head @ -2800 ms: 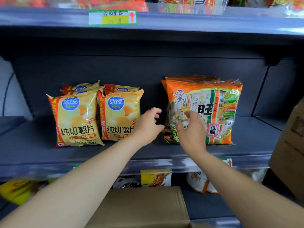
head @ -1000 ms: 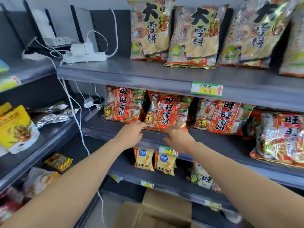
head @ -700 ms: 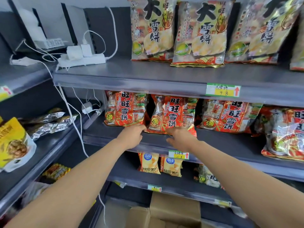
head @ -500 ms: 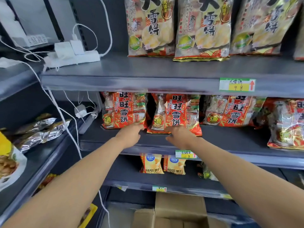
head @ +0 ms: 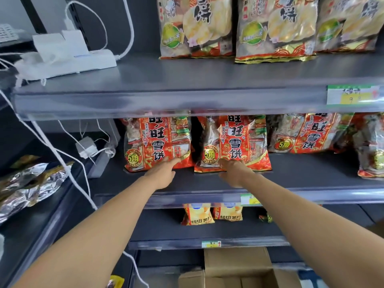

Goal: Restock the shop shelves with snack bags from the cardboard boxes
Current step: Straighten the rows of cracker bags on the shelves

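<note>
Red rice-cracker bags stand in a row on the middle grey shelf [head: 311, 179]. My left hand [head: 164, 173] reaches in with straight fingers touching the bottom edge of the leftmost red bag [head: 155, 142]. My right hand [head: 233, 173] lies flat at the foot of the second red bag [head: 232, 142], fingertips against its lower edge. Neither hand grips a bag. An open cardboard box [head: 236, 269] sits on the floor below.
Large yellow cracker bags [head: 195, 26] line the top shelf beside a white power strip [head: 66, 59] with hanging cables [head: 62, 159]. Yellow chip bags [head: 197, 214] sit on the lower shelf. Silver foil bags [head: 29, 183] lie on the left unit.
The view has risen from the lower shelf of chip bags to the red-bag shelf and moved closer. Both hands have reached farther in, up to the bottoms of the two left bags.
</note>
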Demonstrator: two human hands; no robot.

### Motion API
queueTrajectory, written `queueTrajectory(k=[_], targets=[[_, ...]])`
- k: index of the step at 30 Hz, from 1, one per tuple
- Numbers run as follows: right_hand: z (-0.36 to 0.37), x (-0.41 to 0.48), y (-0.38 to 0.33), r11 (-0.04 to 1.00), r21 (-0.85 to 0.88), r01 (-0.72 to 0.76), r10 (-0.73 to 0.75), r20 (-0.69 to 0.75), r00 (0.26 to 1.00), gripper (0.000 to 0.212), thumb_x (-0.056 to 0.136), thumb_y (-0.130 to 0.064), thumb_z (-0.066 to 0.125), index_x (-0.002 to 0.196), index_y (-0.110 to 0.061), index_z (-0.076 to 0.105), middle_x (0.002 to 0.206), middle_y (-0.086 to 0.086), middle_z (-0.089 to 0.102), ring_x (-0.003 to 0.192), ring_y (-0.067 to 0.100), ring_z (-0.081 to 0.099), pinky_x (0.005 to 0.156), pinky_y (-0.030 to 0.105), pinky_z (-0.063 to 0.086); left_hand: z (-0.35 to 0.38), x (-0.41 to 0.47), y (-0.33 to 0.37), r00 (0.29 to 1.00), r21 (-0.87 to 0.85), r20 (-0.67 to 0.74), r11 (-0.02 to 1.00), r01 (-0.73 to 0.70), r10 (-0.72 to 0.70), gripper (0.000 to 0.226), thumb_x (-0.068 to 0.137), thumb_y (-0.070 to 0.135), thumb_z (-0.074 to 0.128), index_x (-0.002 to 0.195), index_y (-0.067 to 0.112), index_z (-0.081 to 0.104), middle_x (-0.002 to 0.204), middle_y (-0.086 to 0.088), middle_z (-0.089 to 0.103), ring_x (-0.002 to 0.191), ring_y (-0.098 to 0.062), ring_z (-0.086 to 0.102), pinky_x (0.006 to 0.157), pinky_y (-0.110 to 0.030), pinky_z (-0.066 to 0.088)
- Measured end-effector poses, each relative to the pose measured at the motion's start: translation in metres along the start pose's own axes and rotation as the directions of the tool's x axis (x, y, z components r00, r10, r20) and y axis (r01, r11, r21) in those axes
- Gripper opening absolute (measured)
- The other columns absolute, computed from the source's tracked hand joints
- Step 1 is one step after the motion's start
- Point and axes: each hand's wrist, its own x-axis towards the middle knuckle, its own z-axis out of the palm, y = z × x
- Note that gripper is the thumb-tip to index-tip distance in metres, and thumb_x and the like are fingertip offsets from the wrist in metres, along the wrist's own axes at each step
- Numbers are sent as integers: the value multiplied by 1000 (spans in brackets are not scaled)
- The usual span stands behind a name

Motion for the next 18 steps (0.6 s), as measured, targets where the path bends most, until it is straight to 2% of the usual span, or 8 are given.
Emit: queueTrajectory(k=[3, 5, 7, 10, 12, 15, 18], targets=[[3, 15, -3, 999, 20, -25, 25, -13, 1000, 55, 97, -36, 43, 147, -29, 21, 143, 7, 44, 139, 37, 28, 112, 54, 27, 1, 16, -7, 1000, 18, -15, 1000, -13, 13, 51, 101, 20, 39, 144, 41, 26, 145, -12, 31, 127, -38, 40, 101, -47, 40], [4, 21, -7, 1000, 2, -31, 32, -28, 999, 59, 97, -36, 43, 149, -30, 15, 149, 3, 37, 140, 36, 25, 112, 54, 27, 2, 24, -10, 1000, 15, -10, 1000, -18, 18, 52, 100, 20, 39, 144, 44, 25, 136, -8, 35, 128, -41, 35, 101, -51, 39], [6, 26, -9, 1000, 8, -28, 28, -57, 998, 61, 97, -37, 43, 150, -32, 12, 152, 0, 31, 140, 35, 23, 112, 54, 27, 3, 29, -12, 999, -3, -10, 999, -34, 34, 54, 100, 19, 39, 144, 47, 22, 126, -3, 35, 127, -36, 32, 100, -49, 39], [7, 32, -10, 999, 11, -30, 31, -69, 997, 63, 95, -37, 45, 148, -35, 11, 154, 0, 28, 142, 35, 20, 112, 57, 24, 5, 33, -17, 998, -18, -30, 998, -60, 60, 58, 100, 18, 40, 145, 49, 18, 117, 1, 31, 113, -22, 31, 90, -39, 39], [8, 38, -8, 999, 24, -44, 45, -74, 996, 62, 94, -39, 46, 146, -38, 12, 152, 1, 31, 142, 34, 22, 112, 58, 24, 5, 37, -19, 996, -14, -43, 997, -75, 75, 60, 100, 17, 39, 145, 48, 17, 121, 0, 32, 111, -20, 29, 89, -39, 39], [6, 42, -9, 999, 21, -48, 50, -84, 995, 62, 94, -38, 46, 144, -41, 10, 153, -1, 30, 140, 33, 24, 111, 56, 24, 4, 41, -27, 995, 36, -33, 995, -97, 98, 62, 100, 12, 38, 147, 46, 16, 133, -2, 30, 124, -27, 26, 102, -45, 35], [6, 40, -11, 998, 10, -69, 70, -74, 995, 64, 96, -32, 47, 147, -37, 9, 155, 1, 24, 142, 38, 17, 112, 57, 23, 5, 42, -36, 996, 66, -3, 993, -93, 93, 62, 100, 9, 36, 147, 45, 17, 141, 0, 27, 138, -31, 14, 111, -51, 26]])
